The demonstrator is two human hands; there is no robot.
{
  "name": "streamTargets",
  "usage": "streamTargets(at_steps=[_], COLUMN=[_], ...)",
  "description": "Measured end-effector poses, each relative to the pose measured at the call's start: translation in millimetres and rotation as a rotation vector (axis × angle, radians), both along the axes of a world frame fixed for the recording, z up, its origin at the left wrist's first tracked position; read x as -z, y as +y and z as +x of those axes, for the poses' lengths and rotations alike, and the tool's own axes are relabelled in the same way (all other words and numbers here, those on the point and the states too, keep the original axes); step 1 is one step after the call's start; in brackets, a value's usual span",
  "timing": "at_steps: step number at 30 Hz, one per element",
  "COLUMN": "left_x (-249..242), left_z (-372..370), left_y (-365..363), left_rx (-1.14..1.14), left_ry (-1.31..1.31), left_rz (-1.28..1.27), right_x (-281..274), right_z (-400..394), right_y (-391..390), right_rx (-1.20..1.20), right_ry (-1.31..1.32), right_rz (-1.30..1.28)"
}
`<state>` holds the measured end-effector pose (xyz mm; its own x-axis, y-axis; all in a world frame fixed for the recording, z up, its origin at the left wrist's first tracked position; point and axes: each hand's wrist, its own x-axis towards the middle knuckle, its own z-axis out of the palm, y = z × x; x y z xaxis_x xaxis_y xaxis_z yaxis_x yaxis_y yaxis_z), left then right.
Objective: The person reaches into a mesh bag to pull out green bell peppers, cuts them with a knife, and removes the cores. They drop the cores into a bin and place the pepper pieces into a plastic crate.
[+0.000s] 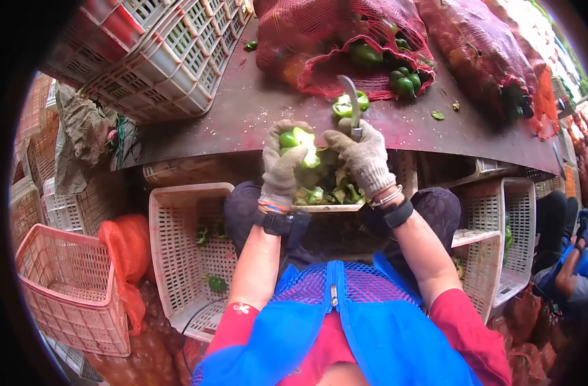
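Note:
My left hand [280, 168], in a pale knitted glove, is closed around a green bell pepper [302, 145] whose cut, light inside faces right. In my gloved right hand [366, 159] is a knife [350, 93] with a curved blade pointing up and away from me. Behind the blade, a cut pepper [341, 107] lies on the table [229, 132]. Below both hands, pepper scraps [339, 192] fill a container [329, 208] between my knees.
Red mesh sacks [294, 38] of peppers lie across the table, one open towards me. Stacked white crates [159, 77] stand at its left. Crates flank my legs, left [157, 257] and right [487, 276]. A pink crate [65, 299] sits farther left. Another person [567, 273] is at far right.

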<state>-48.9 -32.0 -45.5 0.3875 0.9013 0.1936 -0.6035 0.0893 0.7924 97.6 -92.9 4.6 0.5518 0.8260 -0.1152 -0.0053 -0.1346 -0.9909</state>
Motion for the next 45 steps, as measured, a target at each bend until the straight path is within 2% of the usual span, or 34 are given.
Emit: streamTargets(at_steps=[1,2,5,8,9,12,14,16,17,18,19,20,21,22,24,25,26,27,28,29,30,32,33,34,35,36,37,38,39,41,42,44,45], left_x=[-8,-19,-12,-10,-10,-9,-29,-10,0,6,13,17,10,-11,-53,-59,-68,-73,-70,-79,-64,-50,-58,-71,-82,-86,-87,-81,-75,-24,-20,-8,-12], left_z=[5,5,8,14,16,21,24,29,27,22,19,11,5,-4,-45,-82,-120,-155,-187,-198,-222,-230,-213,-180,-147,-116,-81,-48,-15,35,50,61,54], left_y=[-7,-16,-19,-19,-20,-26,-35,-27,-23,-20,-20,-15,-10,-8,-8,-5,-6,-8,-8,-18,-20,-19,-20,-21,-21,-18,-18,-19,-21,-24,-30,-43,-46], left_rx=[0.003,0.113,0.133,0.153,0.147,0.104,0.207,0.103,0.122,0.083,-0.093,0.064,0.155,0.138,0.03,-0.101,-0.184,-0.174,-0.296,-0.406,-0.449,-0.454,-0.423,-0.394,-0.352,-0.267,-0.204,-0.09,-0.054,-0.097,-0.103,-0.165,-0.174], left_ry=[0.084,0.03,0.179,0.302,0.367,0.525,0.551,0.412,0.182,0.125,0.447,0.091,-0.254,-0.292,-0.221,-0.016,0.191,0.393,0.962,1.565,1.769,1.42,1.267,1.107,1.05,0.951,0.89,0.754,0.831,0.829,0.664,0.288,0.361], left_rz=[0.006,-0.091,-0.012,0.094,0.164,0.301,0.021,0.005,-0.268,-0.419,0.004,-0.295,-0.632,-0.649,-0.418,-0.268,-0.17,-0.123,0.088,0.469,0.583,0.309,0.19,0.075,0.132,0.045,0.13,0.016,0.036,0.087,0.085,-0.15,-0.136], right_x=[0,-1,23,27,20,17,31,34,24,19,15,12,10,7,-11,-8,5,-5,-16,-14,-7,18,34,35,36,37,34,26,14,14,3,-2,14], right_z=[-8,-10,-3,9,9,10,10,5,4,2,1,2,10,14,42,55,54,57,61,65,71,85,90,92,93,93,86,75,62,36,22,8,10], right_y=[-8,-14,-17,-20,-19,-22,-27,-32,-41,-46,-51,-51,-54,-52,-51,-48,-49,-39,-20,0,19,52,65,71,71,69,62,52,40,23,6,-17,-26], right_rx=[-0.118,-0.234,-0.362,-0.347,-0.309,-0.314,-0.304,-0.27,-0.26,-0.259,-0.261,-0.259,-0.328,-0.358,-0.721,-0.843,-0.565,-0.434,-0.299,-0.133,0.037,0.186,0.167,0.04,0.054,0.067,0.075,0.086,0.085,0.189,0.157,0.0,-0.061], right_ry=[0.137,0.276,0.589,0.508,0.457,0.245,0.382,0.494,0.551,0.672,0.791,0.91,0.795,0.495,-0.083,-0.352,-0.169,-0.032,0.106,-0.131,-0.364,-0.723,-0.739,-0.598,-0.35,-0.103,0.087,0.277,0.347,0.679,0.745,0.359,0.338], right_rz=[-0.059,-0.115,-0.209,-0.253,-0.326,-0.309,-0.23,-0.105,-0.225,-0.135,-0.045,0.052,-0.001,-0.098,-0.377,-0.27,-0.159,-0.18,-0.196,-0.181,-0.168,-0.174,-0.19,-0.337,-0.309,-0.282,-0.243,-0.199,-0.164,-0.139,-0.112,-0.268,-0.204])
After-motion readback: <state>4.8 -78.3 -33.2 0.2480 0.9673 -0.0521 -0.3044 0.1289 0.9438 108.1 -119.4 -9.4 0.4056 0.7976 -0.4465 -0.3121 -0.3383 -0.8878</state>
